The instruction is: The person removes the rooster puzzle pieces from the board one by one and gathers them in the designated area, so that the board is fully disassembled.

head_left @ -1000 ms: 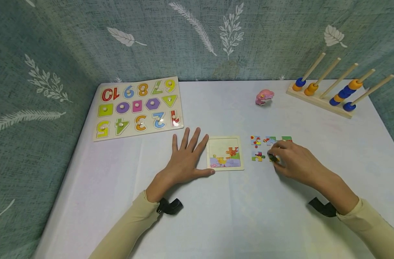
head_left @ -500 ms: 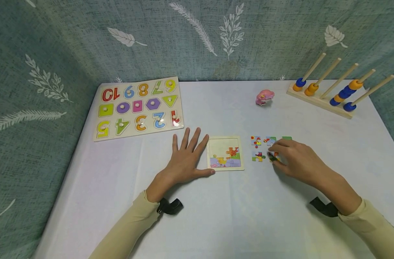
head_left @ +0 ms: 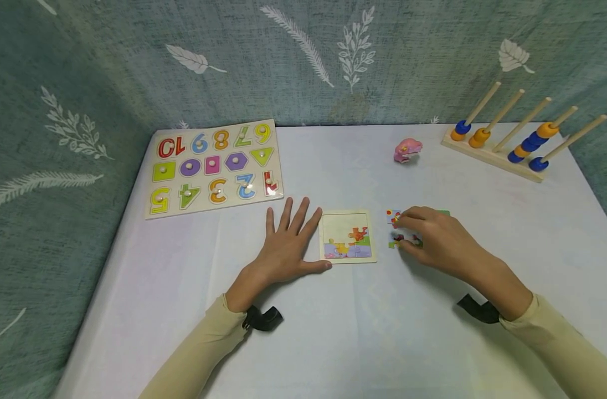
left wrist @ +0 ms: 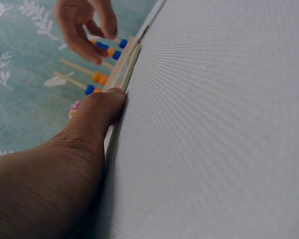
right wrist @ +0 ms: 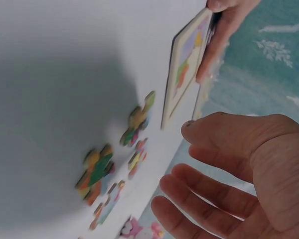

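My left hand lies with its fingers spread on the white cloth, thumb and index finger touching the left side of a small wooden jigsaw tray. Several joined pieces fill the tray's near part, and an orange piece sits at its right. My right hand hovers just right of the tray over loose jigsaw pieces, hiding some of them in the head view. Thumb and fingers stand apart with nothing between them in the right wrist view, where several puzzle pieces lie on the cloth beside the hand.
A number-and-shape peg board lies at the back left. Behind the pieces stands a small pink toy. A wooden bead abacus with upright rods is at the back right. Leaf-patterned green fabric rises behind the table.
My right hand has moved left from the middle pieces to the ones nearest the tray, and its fingertips have left the dark green piece. The left hand has stayed in place.
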The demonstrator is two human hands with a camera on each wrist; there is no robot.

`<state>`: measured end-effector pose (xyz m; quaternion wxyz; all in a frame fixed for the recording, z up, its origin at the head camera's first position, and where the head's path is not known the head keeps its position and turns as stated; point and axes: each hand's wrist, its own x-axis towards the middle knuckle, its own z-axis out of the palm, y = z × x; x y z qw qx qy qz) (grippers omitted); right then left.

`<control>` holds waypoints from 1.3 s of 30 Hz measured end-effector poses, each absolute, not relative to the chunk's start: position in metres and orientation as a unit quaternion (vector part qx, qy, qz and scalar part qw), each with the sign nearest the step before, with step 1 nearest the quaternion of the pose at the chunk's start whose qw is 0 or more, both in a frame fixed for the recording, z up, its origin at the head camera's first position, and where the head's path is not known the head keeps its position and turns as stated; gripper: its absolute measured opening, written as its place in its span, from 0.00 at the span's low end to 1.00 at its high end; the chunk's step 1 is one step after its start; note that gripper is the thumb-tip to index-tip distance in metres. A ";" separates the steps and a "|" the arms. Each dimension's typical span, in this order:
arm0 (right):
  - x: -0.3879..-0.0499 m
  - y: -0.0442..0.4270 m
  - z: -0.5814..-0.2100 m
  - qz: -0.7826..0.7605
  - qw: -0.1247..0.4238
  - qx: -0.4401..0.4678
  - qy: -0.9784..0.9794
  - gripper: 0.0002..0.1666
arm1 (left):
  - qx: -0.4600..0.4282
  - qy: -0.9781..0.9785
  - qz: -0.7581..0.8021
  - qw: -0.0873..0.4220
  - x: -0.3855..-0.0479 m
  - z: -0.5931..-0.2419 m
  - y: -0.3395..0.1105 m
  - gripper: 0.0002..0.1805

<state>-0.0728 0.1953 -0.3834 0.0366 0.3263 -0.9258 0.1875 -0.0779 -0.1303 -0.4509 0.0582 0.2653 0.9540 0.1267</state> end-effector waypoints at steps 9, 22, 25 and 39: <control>-0.079 0.184 -0.381 0.181 0.025 0.336 -0.924 0.18 | 0.262 0.955 0.127 0.058 -0.077 -0.451 -0.130 0.62; -0.082 0.163 -0.383 0.198 0.012 0.355 -0.914 0.20 | 0.261 0.956 0.122 0.061 -0.079 -0.452 -0.130 0.63; -0.083 0.157 -0.385 0.196 0.005 0.361 -0.912 0.19 | 0.263 0.955 0.121 0.061 -0.079 -0.452 -0.130 0.63; -0.085 0.132 -0.396 0.177 -0.041 0.376 -0.909 0.17 | 0.268 0.953 0.128 0.060 -0.078 -0.448 -0.130 0.62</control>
